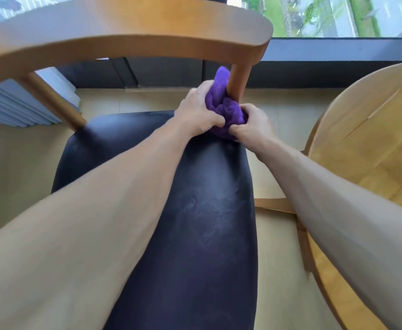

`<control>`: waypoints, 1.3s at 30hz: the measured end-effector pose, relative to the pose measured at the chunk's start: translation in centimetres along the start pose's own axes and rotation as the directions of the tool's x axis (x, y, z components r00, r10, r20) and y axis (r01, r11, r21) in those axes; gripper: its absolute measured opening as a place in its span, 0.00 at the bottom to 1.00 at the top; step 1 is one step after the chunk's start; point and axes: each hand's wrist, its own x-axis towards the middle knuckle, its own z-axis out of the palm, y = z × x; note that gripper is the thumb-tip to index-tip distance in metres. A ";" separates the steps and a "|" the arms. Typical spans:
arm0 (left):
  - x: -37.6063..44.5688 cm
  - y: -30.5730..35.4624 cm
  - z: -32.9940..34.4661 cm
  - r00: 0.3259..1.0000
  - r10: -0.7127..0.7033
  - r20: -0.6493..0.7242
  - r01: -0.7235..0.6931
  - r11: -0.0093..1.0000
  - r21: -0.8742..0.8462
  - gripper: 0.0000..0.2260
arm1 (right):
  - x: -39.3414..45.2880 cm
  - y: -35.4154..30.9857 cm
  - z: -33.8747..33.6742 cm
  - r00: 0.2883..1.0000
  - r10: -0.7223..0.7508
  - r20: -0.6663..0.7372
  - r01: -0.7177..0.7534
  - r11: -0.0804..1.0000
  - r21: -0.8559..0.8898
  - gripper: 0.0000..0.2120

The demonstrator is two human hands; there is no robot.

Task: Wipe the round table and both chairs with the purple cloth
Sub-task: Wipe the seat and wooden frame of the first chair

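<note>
Just above the middle of the head view, both hands are working the purple cloth (pixel 221 108) around the right-hand wooden post (pixel 239 82) of the chair (pixel 124 39), where the post is meeting the black seat (pixel 183 210). The left hand (pixel 197 113) is curling its fingers round the bunched cloth and pressing it against the post's left side; the right hand (pixel 252 125) is pinching the lower folds, thumb and fingers closed on the fabric. A tongue of cloth is sticking up beside the post, just under the curved backrest rail.

At the right edge of the frame the round table (pixel 373 139) is showing part of its pale wooden top, near the chair but apart from it. Across the top of the frame a window (pixel 338 17) is looking out on greenery. Only one chair is visible; the second cannot be seen.

The step in hand appears to be wiping this post. To do it well, the cloth probably ought to be wrapping fully round the wood, with one hand holding each end and sliding along its length, then working into the joint at the seat, where dust is likely gathering. Faint smears on the seat suggest it may want another pass.
</note>
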 end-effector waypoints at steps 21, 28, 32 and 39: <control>-3.8 -2.4 -3.7 0.934 0.299 0.198 -0.350 0.639 0.685 0.26 | -5.6 1.7 -2.0 0.950 -0.276 0.146 0.311 0.877 -0.367 0.37; -6.4 -2.7 -5.4 0.950 0.179 0.254 -0.285 0.828 0.483 0.27 | -6.3 0.1 0.5 0.927 -0.354 0.122 0.374 0.862 -0.342 0.22; -8.5 -0.3 -8.2 0.940 0.290 0.178 -0.332 0.895 0.296 0.21 | -7.0 -0.7 -1.7 0.862 -0.507 0.015 0.506 0.856 -0.104 0.15; -8.9 2.8 -7.1 0.990 0.106 -0.096 -0.120 0.981 -0.151 0.14 | -7.2 -3.6 -4.7 0.946 -0.311 0.087 0.272 0.912 0.306 0.11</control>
